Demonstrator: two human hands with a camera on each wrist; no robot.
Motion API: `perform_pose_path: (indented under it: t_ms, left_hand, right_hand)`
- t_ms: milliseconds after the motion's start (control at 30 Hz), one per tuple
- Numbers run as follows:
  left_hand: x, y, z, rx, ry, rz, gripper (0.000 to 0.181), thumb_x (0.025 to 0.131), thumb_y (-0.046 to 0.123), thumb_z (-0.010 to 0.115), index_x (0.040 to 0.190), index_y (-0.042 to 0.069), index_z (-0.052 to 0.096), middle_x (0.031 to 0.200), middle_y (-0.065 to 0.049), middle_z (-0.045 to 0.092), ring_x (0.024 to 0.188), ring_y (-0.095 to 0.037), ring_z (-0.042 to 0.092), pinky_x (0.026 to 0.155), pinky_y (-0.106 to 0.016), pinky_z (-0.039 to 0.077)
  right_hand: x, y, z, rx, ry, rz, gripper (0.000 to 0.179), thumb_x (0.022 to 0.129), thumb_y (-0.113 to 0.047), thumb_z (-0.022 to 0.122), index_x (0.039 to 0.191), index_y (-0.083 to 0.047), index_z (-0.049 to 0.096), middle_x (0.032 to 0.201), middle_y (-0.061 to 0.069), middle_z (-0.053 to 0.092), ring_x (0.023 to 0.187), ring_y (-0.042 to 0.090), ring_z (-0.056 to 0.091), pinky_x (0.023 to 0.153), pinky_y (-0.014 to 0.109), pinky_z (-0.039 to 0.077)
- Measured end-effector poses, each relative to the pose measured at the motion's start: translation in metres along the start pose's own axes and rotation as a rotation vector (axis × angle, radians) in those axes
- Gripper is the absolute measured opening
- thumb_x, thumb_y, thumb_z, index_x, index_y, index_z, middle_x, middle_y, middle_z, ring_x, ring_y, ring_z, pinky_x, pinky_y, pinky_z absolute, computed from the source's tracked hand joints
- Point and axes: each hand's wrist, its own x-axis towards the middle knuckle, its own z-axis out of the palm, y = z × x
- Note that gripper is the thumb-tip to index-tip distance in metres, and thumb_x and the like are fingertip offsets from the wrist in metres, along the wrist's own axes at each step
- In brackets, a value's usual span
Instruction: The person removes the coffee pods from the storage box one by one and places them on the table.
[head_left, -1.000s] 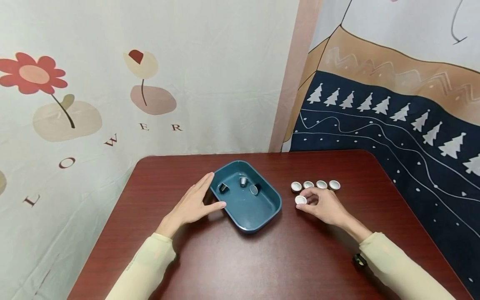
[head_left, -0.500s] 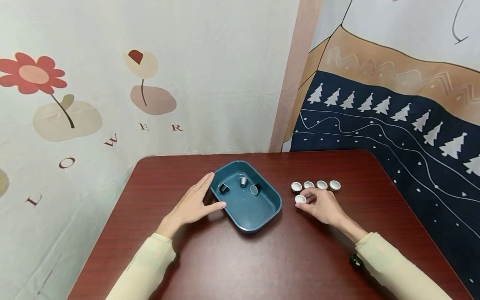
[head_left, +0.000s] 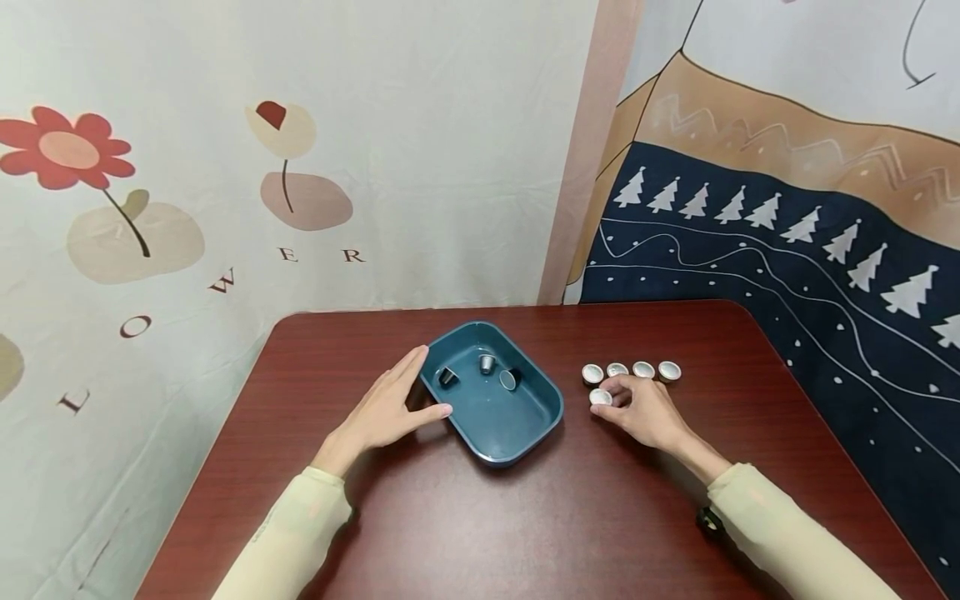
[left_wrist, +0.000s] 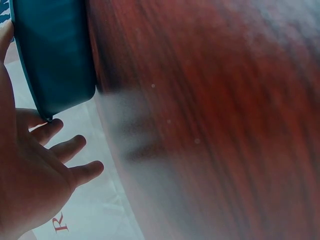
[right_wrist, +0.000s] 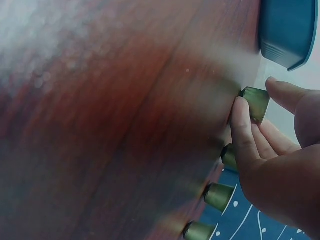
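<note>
My right hand (head_left: 647, 410) pinches a green coffee capsule (right_wrist: 256, 104) between thumb and fingers. Its pale lid faces up in the head view, and its narrow end is at the tabletop in the right wrist view. Just behind it, several more capsules (head_left: 642, 370) stand lid up in a row. To the left lies a blue rectangular tray (head_left: 498, 457), set at an angle. My left hand (head_left: 385, 408) touches the tray's left rim, its fingers straight and thumb spread; in the left wrist view the fingertips (left_wrist: 56, 124) are right at the tray's corner.
Inside the tray are a black capsule (head_left: 447, 377) on its side, a silver capsule (head_left: 487, 363) and a dark one with a silver lid (head_left: 509, 380). The dark red wooden table (head_left: 480, 542) ends at a printed curtain (head_left: 435, 167) behind.
My right forearm has shifted slightly left, and the pinched capsule has edged very slightly toward the row. My left hand and the tray have stayed in place.
</note>
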Motion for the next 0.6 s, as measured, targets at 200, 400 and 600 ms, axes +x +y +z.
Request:
perform_pose_path:
  t_ms: [200,400,600]
  left_hand:
    - [-0.0009,0.0003,0.0005,-0.001,0.000,-0.001,0.117,0.099,0.072,0.074,0.182,0.011,0.020,0.191,-0.013,0.022,0.176,-0.041,0.025,0.140,-0.070,0.027]
    - [-0.0009,0.0000,0.0004,0.000,-0.001,-0.001,0.117,0.099,0.073,0.074,0.182,0.012,0.019,0.191,-0.013,0.021,0.176,-0.042,0.025,0.140,-0.070,0.026]
    - [-0.0013,0.0009,-0.0006,0.000,-0.004,-0.003,0.117,0.099,0.073,0.074,0.183,0.015,0.017,0.191,-0.013,0.020,0.177,-0.041,0.024,0.141,-0.069,0.026]
  right_hand:
    - [0.0003,0.0010,0.0006,0.000,-0.001,0.007,0.029,0.090,-0.020,0.096,0.114,-0.009,0.083,0.092,0.001,0.084,0.084,0.010,0.079,0.075,0.022,0.058]
    - [0.0003,0.0013,0.0001,0.003,-0.001,0.013,0.030,0.091,-0.021,0.096,0.115,-0.008,0.083,0.094,0.003,0.085,0.084,0.011,0.080,0.075,0.022,0.058]
    - [0.0008,0.0020,-0.0001,0.006,-0.009,0.024,0.033,0.092,-0.023,0.096,0.118,-0.008,0.082,0.096,0.003,0.085,0.086,0.011,0.080,0.076,0.022,0.058]
